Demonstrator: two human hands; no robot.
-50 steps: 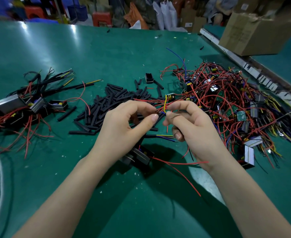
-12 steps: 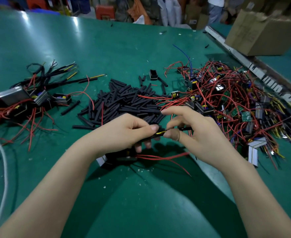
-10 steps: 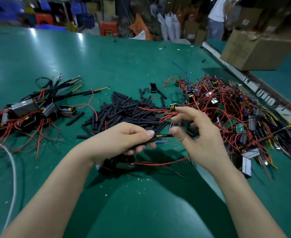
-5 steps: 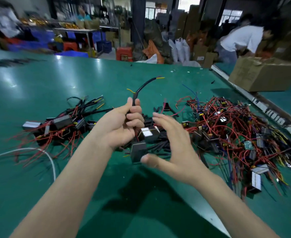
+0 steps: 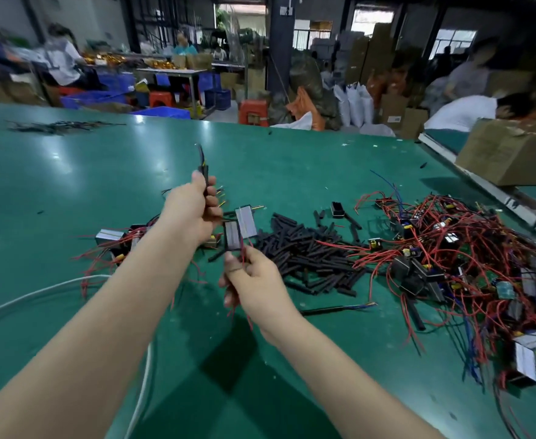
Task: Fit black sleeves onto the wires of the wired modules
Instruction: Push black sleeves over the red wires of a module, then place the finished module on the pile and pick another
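Hanging in the air above the green counter (image 5: 292, 160): a wired module (image 5: 239, 228) with two grey blocks, its sleeved wires (image 5: 204, 172) rising out of the left hand (image 5: 193, 210), which is clenching around them. Pinching thin red wires (image 5: 244, 255) just beneath the blocks: the right hand (image 5: 254, 280), fingers curled. Lying right of the hands: a heap of loose black sleeves (image 5: 307, 251). Sprawling further right: a tangle of unsleeved modules (image 5: 450, 258). Resting behind the left forearm: a finished cluster (image 5: 114, 245). Sitting at the far right edge: a cardboard box (image 5: 510, 153).
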